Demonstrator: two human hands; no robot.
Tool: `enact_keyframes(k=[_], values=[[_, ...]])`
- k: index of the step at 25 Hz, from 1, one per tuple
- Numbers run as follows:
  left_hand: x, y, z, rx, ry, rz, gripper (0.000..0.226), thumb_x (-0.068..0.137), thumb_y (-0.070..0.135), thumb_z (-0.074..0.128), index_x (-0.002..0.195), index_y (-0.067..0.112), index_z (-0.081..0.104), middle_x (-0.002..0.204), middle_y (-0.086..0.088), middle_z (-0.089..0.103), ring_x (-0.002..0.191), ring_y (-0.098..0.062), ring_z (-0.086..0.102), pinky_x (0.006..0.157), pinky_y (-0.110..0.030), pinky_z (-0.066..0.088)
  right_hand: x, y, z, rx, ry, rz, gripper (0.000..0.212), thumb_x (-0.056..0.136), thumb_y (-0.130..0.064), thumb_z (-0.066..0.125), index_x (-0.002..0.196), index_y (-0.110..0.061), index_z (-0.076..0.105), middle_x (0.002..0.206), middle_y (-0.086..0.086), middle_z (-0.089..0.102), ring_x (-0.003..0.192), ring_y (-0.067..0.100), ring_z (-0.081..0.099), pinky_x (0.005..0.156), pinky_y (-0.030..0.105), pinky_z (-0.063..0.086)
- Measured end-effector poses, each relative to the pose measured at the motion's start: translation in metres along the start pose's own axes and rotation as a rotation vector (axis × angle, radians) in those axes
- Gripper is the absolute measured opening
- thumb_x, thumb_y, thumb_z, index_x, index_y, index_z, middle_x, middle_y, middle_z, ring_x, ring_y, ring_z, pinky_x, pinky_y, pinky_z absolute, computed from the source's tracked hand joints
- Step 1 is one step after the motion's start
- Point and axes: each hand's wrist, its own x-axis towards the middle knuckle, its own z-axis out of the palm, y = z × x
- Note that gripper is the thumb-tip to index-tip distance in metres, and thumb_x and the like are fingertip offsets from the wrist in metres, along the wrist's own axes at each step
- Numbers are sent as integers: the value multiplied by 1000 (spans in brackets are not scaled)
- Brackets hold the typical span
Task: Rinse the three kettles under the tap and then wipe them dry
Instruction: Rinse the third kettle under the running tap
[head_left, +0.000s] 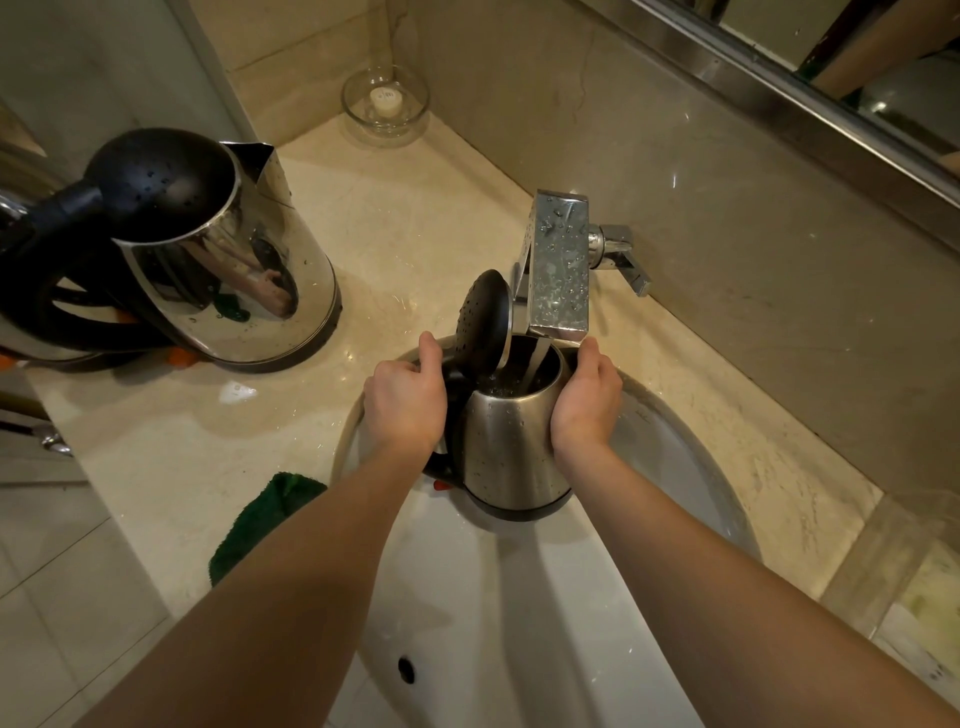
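Beige marble countertop (415, 223) in a bathroom, surrounding a white oval sink basin (519, 597); a square chrome wall tap (558, 265), beaded with droplets, projects over the basin's far rim. A small brushed-steel kettle (506, 457) with a black base is held upright above the basin, its mouth directly beneath the tap's outlet. Its round black hinged lid (483, 317) stands raised, and a stream of water falls into the opening.

The left hand (405, 400) is clenched round the kettle's black handle, thumb pointing up beside the lid hinge. The right hand (587, 400) cups the opposite side of the steel body, fingers curved against the wall and thumb near the rim.

A tall polished-steel kettle (228, 280) with a closed black lid and pointed spout stands on the countertop to the left, well apart from the basin. Behind it, at the frame's left edge, part of another shiny metal vessel (36, 348) appears, too cropped to identify.

A dark green cloth (260, 519) lies at the counter's near edge, beside the left forearm. A clear glass bowl (385, 104) holding a small white object sits in the far corner. A metal-framed mirror (883, 78) runs along the wall at upper right.
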Motion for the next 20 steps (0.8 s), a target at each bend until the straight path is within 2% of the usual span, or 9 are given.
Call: enact_keyframes(k=[11, 20], values=[[2, -4, 2, -14, -6, 5, 58, 99, 52, 37, 54, 17, 46, 50, -1, 44, 46, -15, 42, 52, -29, 39, -1, 0, 0, 0, 9, -1, 37, 101, -42, 38, 73, -26, 55, 80, -5, 59, 78, 13, 55, 82, 38, 43], [2, -4, 3, -9, -5, -2, 57, 100, 53, 37, 56, 17, 48, 52, -1, 45, 48, -16, 43, 54, -30, 41, -1, 0, -1, 10, 4, 8, 35, 102, -41, 38, 72, -30, 53, 80, -8, 58, 77, 8, 53, 82, 36, 40]])
